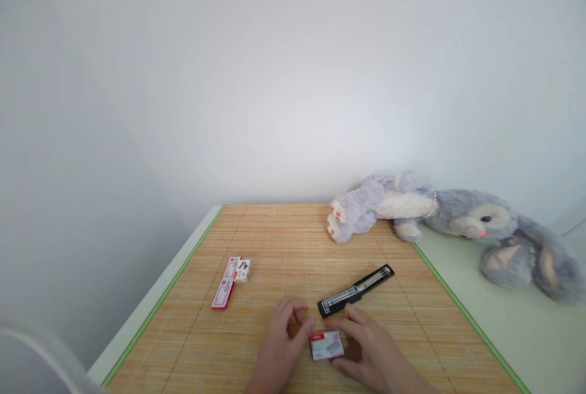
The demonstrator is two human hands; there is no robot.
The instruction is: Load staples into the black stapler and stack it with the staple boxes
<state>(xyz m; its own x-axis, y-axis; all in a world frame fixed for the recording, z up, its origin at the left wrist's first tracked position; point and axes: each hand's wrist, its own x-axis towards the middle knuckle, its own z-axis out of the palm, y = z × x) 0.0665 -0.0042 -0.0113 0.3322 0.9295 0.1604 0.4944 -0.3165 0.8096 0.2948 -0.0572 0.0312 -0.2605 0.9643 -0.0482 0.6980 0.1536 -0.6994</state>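
Small box (326, 345), nr. black stapler (354, 291), sits btwn my hands: L hand (280, 340), digits apart; R hand (373, 346) brackets box's R end, clamped or not I can't tell. Step, I judge: box handling; next move calls for gentle fingertip ctrl.

Box (326, 346) by right hand (366, 345), opened stapler (354, 292)

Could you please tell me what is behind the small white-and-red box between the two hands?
Behind the box, a black stapler lies opened out on the bamboo mat; a plush rabbit lies farther back, to the right. Whatever the box itself covers cannot be seen.
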